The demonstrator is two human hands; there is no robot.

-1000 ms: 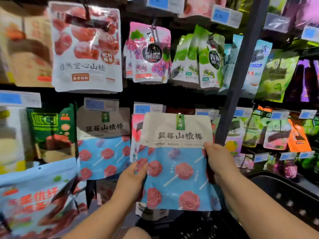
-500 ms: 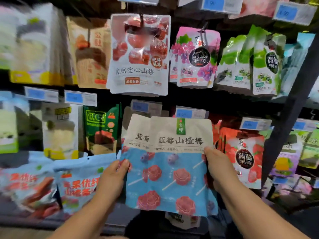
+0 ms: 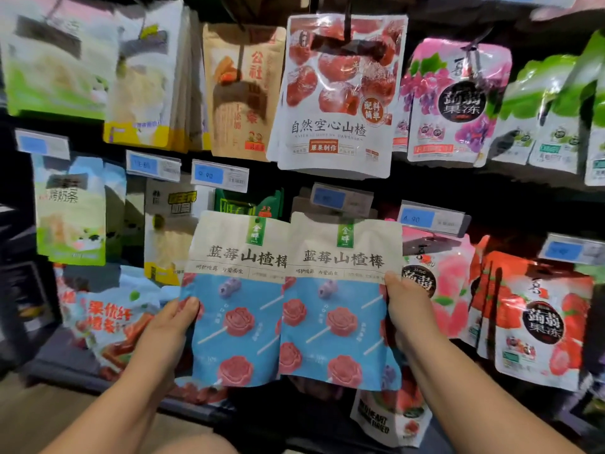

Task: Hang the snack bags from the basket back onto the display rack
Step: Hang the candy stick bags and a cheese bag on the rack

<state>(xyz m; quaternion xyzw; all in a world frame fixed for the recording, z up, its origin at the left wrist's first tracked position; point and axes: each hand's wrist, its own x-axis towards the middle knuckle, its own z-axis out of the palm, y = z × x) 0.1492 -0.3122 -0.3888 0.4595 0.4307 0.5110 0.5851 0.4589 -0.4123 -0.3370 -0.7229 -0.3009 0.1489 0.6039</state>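
while i watch through the head camera, i log: left hand, thumb laid on the front left edge of the left blueberry hawthorn bag, fingers hidden behind it; right hand pinching the right edge of the right blueberry hawthorn bag, which overlaps the first bag's right side. both bags upright, side by side, before the lower row of the display rack, just under a blue price tag and the white hawthorn pouch; red jelly pouch hangs to the right.

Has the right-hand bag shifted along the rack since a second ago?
Yes, leftward: the held bag went from below the pink jelly bag to below the white hawthorn bag.
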